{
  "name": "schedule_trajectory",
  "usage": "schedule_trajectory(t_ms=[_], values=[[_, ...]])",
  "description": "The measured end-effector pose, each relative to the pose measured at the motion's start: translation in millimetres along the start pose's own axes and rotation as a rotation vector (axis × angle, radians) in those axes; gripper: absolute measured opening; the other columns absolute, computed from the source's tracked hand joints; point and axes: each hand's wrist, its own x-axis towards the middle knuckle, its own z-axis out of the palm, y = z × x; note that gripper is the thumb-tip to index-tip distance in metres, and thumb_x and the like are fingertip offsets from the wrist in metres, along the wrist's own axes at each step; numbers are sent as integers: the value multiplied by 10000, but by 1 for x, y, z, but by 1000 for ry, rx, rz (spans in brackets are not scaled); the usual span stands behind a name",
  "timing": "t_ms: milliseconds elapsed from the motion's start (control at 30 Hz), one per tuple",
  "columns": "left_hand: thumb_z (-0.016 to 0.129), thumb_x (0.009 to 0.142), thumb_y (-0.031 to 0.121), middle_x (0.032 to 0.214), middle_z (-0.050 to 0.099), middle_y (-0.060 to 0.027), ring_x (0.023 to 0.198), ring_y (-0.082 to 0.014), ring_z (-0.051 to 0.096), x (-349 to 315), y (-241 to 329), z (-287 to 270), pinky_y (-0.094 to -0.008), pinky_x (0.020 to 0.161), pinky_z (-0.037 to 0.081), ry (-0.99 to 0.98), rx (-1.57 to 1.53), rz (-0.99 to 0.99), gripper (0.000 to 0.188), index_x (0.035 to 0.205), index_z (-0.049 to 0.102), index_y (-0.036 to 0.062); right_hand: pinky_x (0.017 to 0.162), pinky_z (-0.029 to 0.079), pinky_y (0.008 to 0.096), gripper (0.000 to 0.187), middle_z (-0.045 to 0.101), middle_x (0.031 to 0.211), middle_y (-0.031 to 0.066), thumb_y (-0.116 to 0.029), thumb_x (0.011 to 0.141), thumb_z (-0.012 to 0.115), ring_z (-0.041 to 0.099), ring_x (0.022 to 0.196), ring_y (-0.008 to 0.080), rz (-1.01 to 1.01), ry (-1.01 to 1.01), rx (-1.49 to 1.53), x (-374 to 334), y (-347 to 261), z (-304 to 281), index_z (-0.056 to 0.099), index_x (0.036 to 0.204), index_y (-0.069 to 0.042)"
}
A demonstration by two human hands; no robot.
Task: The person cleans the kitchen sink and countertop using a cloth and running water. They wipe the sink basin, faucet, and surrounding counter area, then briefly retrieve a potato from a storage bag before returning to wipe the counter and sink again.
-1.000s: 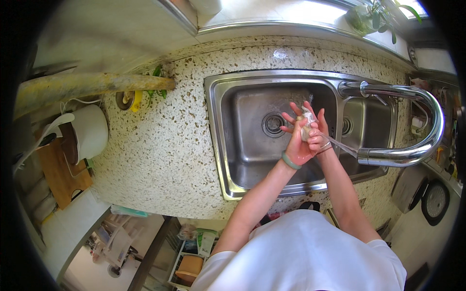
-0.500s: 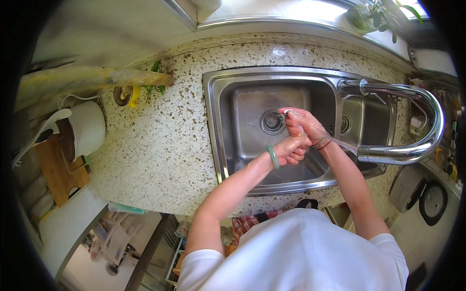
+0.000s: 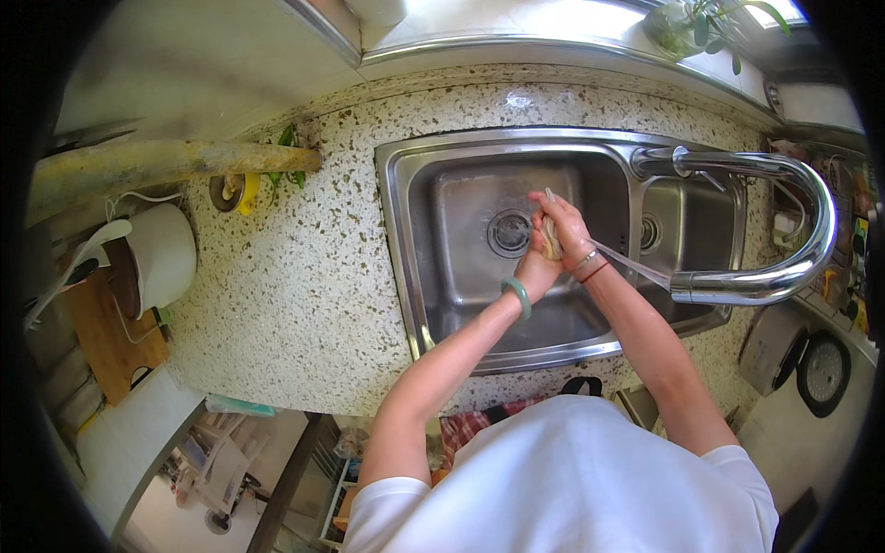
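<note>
Left hand [image 3: 538,267] and right hand [image 3: 570,227], just right of the drain [image 3: 509,234], found pressed together; pale item [image 3: 551,243] pinched between them, partly hidden.

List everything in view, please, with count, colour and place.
Double-bowl steel sink: one, silver, centre
Curved chrome faucet: one, silver, right
Speckled stone counter: one, cream, around sink
Round-sided container: one, white, left
Wooden board: one, brown, left
Long round pole: one, yellowish, upper left
Round open cup: one, yellow, beside pole
Leafy windowsill plant: one, green, upper right
Small unclear item: one, pale, between hands
Cloth shirt: one, white, bottom
Left hand, right hand: two, bare, over sink
</note>
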Motion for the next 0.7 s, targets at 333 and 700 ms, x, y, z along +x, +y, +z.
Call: schedule_trajectory(t_ms=[333,700], values=[[450,985,306,499,247,85,437,-32,230,-17,28,-2,-167,358,196,-1021,-1253,-401,368,656,354,171,984,472,422,393,489,1335,175,-283,1000,442,535,1201,320,235,-554,371,-18,-7,-29,501,1295,-30],[618,808,266,484,313,75,360,-48,250,-33,30,3,-239,357,144,-392,-201,-306,343,608,350,188,491,366,195,389,465,686,-29,-337,932,607,427,582,45,113,-269,-154,-47,-30,-1,589,1047,34]])
